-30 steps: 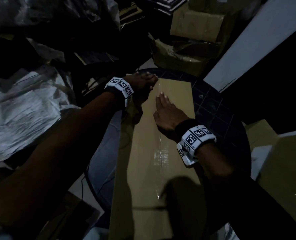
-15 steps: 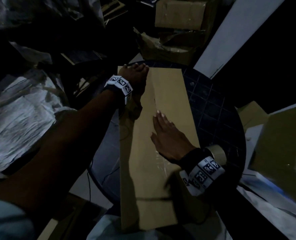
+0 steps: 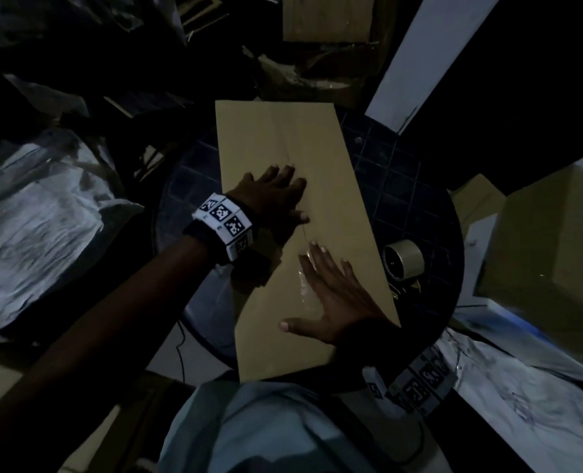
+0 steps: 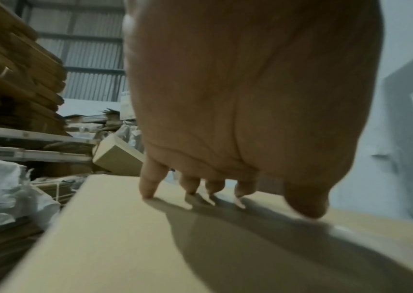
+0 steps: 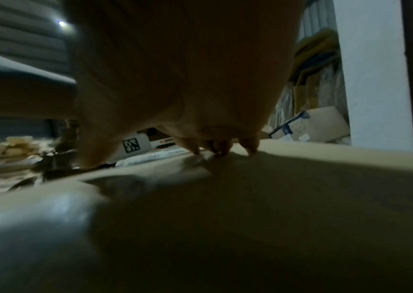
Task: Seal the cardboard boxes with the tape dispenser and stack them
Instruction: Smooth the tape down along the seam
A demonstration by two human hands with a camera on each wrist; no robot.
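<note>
the cardboard box (image 3: 283, 148) lay long and flat across the middle of the frame on a dark round table (image 3: 402, 186). the left hand (image 3: 269, 196) rested on its top at centre, fingers straight and spread — nothing gripped. the right hand (image 3: 337, 298) pressed flat just below it, fingers extended over a shiny strip of tape (image 3: 303, 288) along the seam. the tape dispenser (image 3: 402, 262) stood on the table at right — beside the box edge.
</note>
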